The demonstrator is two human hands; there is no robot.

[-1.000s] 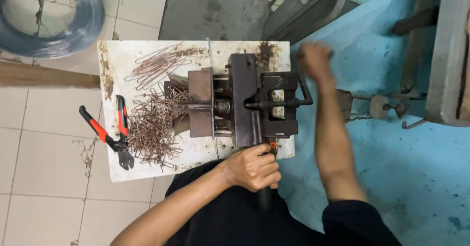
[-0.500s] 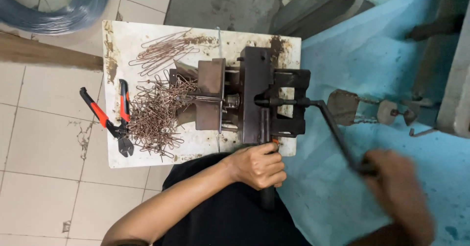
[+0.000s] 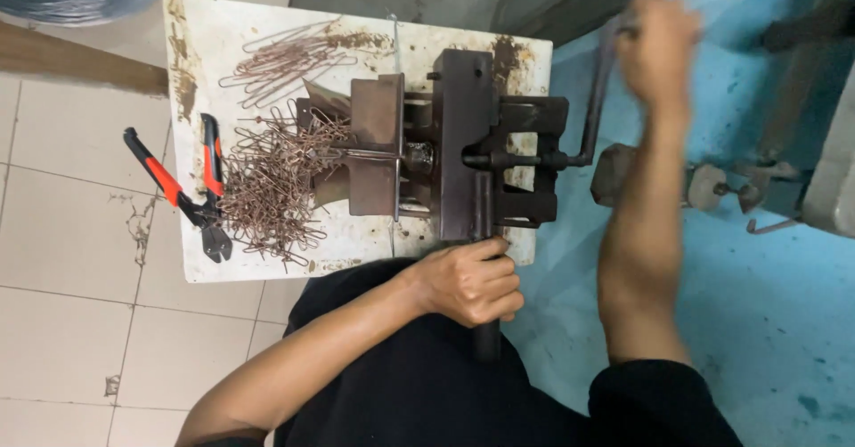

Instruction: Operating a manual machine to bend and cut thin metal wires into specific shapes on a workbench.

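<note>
Here the left hand (image 3: 468,282) is wrapped round a dark lever (image 3: 484,260) at six o'clock of the rusty bending jig (image 3: 445,158) on the white tabletop (image 3: 267,260). The right hand (image 3: 657,42) — blurred — grips the crank handle (image 3: 597,100) at two o'clock. Bent wire clips (image 3: 267,189) lie piled at nine o'clock, beside red-handled pliers (image 3: 178,189).

No packages, labels, signs or screens show here (none anywhere).
</note>
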